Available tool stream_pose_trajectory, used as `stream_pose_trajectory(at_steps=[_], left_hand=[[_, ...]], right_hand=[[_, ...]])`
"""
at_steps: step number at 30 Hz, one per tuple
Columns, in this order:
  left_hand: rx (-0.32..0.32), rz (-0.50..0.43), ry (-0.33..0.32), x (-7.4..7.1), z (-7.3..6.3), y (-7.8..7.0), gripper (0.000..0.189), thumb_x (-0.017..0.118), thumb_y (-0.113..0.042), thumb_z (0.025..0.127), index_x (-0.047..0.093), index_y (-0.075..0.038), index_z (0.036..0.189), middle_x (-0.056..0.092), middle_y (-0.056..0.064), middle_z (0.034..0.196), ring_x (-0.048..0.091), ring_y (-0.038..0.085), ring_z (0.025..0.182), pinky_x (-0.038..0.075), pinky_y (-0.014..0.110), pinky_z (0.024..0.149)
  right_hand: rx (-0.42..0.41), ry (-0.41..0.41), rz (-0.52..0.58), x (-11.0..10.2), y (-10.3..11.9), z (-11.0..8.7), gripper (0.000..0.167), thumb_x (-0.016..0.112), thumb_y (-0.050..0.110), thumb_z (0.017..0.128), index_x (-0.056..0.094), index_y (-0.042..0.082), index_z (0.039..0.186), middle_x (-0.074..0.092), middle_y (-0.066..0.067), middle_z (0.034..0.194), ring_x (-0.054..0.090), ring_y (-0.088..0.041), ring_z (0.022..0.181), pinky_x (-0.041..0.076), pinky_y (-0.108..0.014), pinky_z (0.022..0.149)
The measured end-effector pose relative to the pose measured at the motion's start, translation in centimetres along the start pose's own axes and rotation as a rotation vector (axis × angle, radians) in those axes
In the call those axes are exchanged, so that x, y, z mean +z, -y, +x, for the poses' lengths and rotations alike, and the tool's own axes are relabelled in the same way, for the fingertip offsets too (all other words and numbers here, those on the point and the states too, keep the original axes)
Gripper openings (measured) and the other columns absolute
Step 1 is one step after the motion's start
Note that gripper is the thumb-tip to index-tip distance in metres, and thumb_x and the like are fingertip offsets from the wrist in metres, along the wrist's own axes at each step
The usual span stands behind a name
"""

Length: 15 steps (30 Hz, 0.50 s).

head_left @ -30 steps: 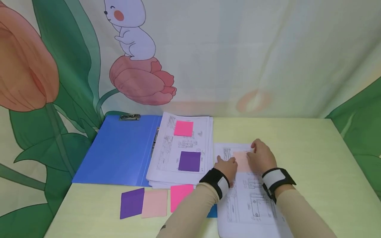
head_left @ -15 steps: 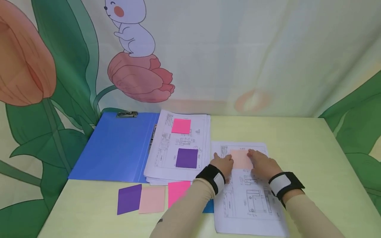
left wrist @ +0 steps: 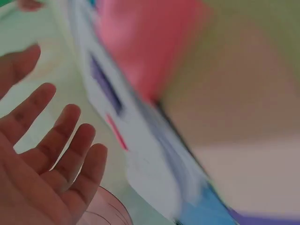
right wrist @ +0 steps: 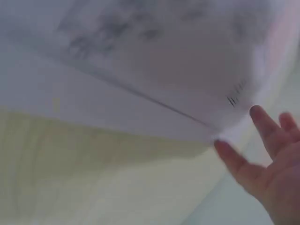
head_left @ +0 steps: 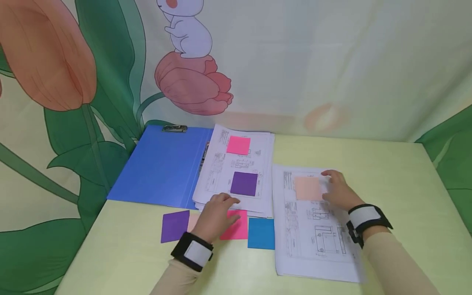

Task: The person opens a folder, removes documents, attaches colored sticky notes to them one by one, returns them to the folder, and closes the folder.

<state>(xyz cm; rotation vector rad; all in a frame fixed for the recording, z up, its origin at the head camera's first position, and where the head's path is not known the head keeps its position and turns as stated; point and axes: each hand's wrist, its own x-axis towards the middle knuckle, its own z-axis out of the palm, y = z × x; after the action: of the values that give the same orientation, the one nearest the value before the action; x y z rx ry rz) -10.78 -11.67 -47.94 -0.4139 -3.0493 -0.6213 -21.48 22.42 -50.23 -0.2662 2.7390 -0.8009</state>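
My left hand (head_left: 215, 219) is over the row of sticky notes at the front of the table, covering most of a pale pink note (head_left: 192, 221). Its thumb overlaps a hot pink note (head_left: 237, 227). The left wrist view shows its fingers (left wrist: 65, 126) spread and holding nothing. On the right stack of drawing sheets (head_left: 302, 258) lies a peach sticky note (head_left: 307, 188). Beside that note's right edge, my right hand (head_left: 341, 190) reaches over the stack with nothing in its grasp. Its fingers show extended near the paper's edge in the right wrist view.
A purple note (head_left: 175, 226) and a blue note (head_left: 261, 233) complete the row. Behind, a blue clip folder (head_left: 158, 168) lies open with a paper stack (head_left: 206, 192) bearing a pink note (head_left: 238, 145) and a purple note (head_left: 244, 183). A printed curtain (head_left: 276, 61) hangs behind the table.
My left hand has left the peach note and moved left over the loose notes. The right hand has drawn slightly off the peach note's right edge. The head view has shifted.
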Motion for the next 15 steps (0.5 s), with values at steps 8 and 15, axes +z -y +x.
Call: stream_pose_trajectory(at_steps=[8, 15], left_hand=[[-0.007, 0.171, 0.158, 2.0, -3.1, 3.5, 0.069, 0.084, -0.039, 0.061, 0.061, -0.014, 0.121, 0.052, 0.007, 0.128, 0.043, 0.030, 0.119, 0.036, 0.052, 0.093], [0.067, -0.008, 0.139, 0.4, -3.5, 4.4, 0.020, 0.079, -0.025, 0.070, 0.071, -0.019, 0.088, 0.059, 0.002, 0.103, 0.054, 0.021, 0.097, 0.042, 0.041, 0.084]], right_hand=[[-0.080, -0.036, 0.139, -0.9, 2.3, -7.7, 0.059, 0.059, 0.009, 0.085, 0.029, 0.004, 0.136, 0.015, -0.025, 0.144, 0.029, -0.048, 0.125, 0.028, -0.065, 0.094], [-0.158, -0.051, 0.075, 2.8, 3.2, -15.0, 0.051, 0.075, 0.014, 0.076, 0.051, 0.008, 0.121, 0.048, -0.013, 0.128, 0.039, -0.038, 0.122, 0.032, -0.057, 0.096]])
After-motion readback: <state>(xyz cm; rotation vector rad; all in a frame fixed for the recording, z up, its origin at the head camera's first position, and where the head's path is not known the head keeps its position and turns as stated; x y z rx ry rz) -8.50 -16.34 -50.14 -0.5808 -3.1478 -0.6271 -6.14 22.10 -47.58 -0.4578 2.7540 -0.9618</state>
